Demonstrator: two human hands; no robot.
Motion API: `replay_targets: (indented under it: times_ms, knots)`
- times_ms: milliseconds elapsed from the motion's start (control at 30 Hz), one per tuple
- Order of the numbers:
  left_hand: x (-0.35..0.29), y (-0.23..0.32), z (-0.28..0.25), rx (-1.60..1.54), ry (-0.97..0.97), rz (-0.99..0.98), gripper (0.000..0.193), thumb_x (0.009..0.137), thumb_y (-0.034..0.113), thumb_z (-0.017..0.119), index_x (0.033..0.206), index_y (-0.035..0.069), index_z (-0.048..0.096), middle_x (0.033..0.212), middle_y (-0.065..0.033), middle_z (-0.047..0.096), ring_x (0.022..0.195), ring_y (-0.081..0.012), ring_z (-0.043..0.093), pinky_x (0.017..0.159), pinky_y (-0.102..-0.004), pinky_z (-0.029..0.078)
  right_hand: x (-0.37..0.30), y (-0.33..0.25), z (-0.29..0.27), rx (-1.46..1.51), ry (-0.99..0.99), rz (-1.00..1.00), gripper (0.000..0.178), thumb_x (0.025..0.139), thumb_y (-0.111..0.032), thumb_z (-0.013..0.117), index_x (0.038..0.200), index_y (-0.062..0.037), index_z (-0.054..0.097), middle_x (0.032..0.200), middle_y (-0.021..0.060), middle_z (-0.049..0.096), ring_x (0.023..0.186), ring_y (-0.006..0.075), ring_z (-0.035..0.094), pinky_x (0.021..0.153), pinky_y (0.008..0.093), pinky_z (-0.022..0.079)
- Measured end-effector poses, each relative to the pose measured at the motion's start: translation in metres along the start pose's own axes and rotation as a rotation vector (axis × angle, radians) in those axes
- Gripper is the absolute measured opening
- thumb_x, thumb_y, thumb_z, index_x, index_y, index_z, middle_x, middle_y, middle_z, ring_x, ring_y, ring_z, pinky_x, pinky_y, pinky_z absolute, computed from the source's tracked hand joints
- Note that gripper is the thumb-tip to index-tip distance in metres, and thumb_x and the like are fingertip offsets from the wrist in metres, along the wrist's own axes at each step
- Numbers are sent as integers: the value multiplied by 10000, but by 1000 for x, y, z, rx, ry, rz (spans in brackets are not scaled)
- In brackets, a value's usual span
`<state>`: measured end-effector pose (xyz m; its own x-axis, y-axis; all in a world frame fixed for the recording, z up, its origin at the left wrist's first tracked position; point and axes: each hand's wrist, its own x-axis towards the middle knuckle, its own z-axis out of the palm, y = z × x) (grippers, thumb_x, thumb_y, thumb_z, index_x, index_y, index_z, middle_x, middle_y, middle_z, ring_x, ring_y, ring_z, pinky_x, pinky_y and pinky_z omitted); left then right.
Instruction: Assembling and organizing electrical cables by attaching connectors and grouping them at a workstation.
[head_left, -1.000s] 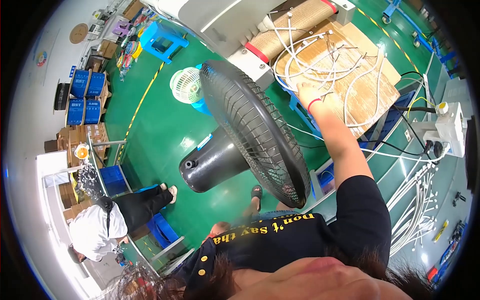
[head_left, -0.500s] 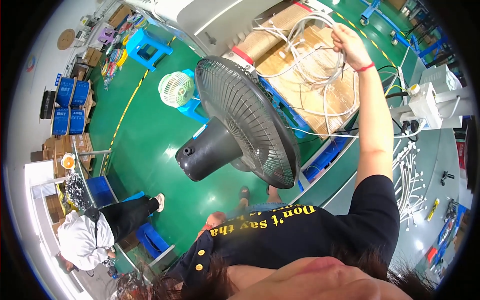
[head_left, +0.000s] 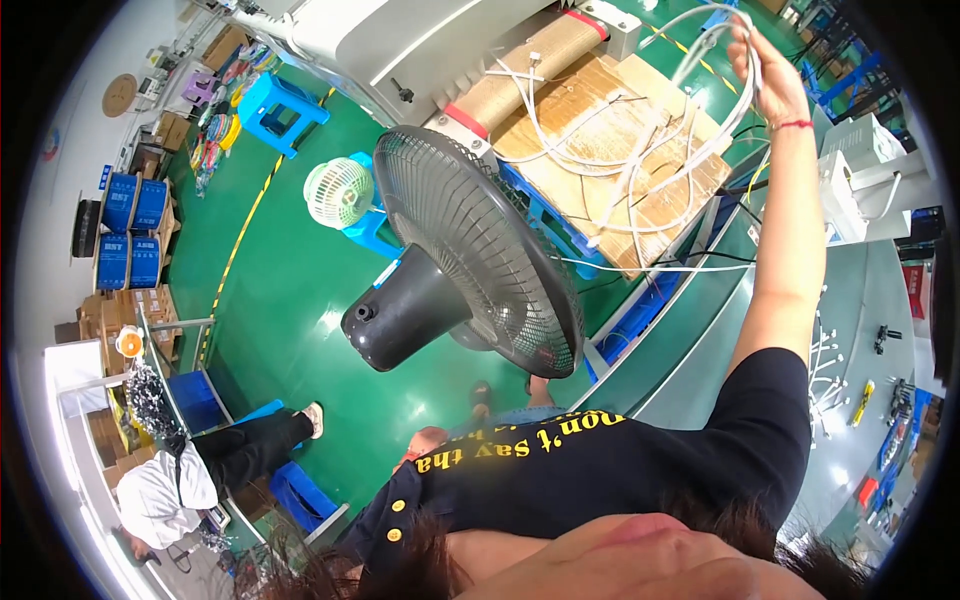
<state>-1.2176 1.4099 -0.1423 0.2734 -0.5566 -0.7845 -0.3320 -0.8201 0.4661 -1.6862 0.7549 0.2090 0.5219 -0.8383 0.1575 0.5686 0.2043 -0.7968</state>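
Note:
My right hand [head_left: 778,88] is raised at the upper right with the arm stretched out, and its fingers are closed around a loop of white cables [head_left: 750,75]. These cables trail from the hand down over a wooden board [head_left: 560,125] covered with clear film, where their loose strands cross each other. One thin white strand runs right beneath my forearm. My left hand [head_left: 428,440] shows only in part, low beside my dark shirt; its fingers are hidden.
A large black fan [head_left: 480,250] stands in front of me. Behind it are a small pale-green fan [head_left: 338,192] and a blue stool [head_left: 283,110]. A grey worktable [head_left: 860,290] with short white cables [head_left: 825,375] lies at right. Another person [head_left: 170,490] is at lower left.
My right hand has moved right and outward, drawing the white cables along with it. The bundle on the board is spread looser, and the whole view has shifted a little.

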Motion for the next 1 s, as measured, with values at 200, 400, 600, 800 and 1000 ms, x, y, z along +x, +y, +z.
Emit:
replay_targets:
  times_ms: [200, 400, 600, 800, 1000]
  knots:
    - [-15, 22, -7, 204, 7, -104, 301, 665, 284, 552, 872, 68, 583, 859, -110, 577, 810, -226, 550, 703, -280, 425, 15, -4, 16, -144, 344, -148, 174, 806, -120, 454, 915, 13, 480, 663, 45, 501, 535, 108, 521, 399, 171, 450]
    - [1, -18, -7, 356, -90, 397, 312, 641, 264, 579, 873, 55, 578, 860, -111, 579, 793, -211, 556, 703, -273, 425, 11, 125, -62, 236, 446, 175, 279, 778, -102, 474, 973, 72, 378, 831, 134, 477, 647, 158, 495, 476, 217, 455]
    - [-26, 31, -12, 29, 0, 122, 304, 603, 231, 621, 843, 47, 589, 836, -97, 591, 745, -203, 562, 667, -272, 430, -25, 282, -126, 618, 815, 253, 85, 794, -59, 407, 843, 11, 414, 708, 133, 489, 603, 233, 489, 490, 302, 433]
    - [-4, -23, 0, 297, -40, -20, 316, 606, 226, 618, 868, 53, 580, 847, -85, 588, 756, -194, 557, 660, -272, 428, -53, 272, -32, 498, 561, 295, 218, 786, -198, 484, 925, -31, 470, 750, 89, 509, 688, 233, 502, 635, 356, 447]
    - [-45, 80, -13, 124, -74, -41, 267, 695, 256, 491, 895, 91, 555, 873, -82, 563, 813, -240, 533, 673, -295, 427, -79, 255, -29, 601, 267, 350, 166, 810, -246, 445, 799, -82, 472, 781, 75, 517, 738, 244, 510, 650, 497, 425]
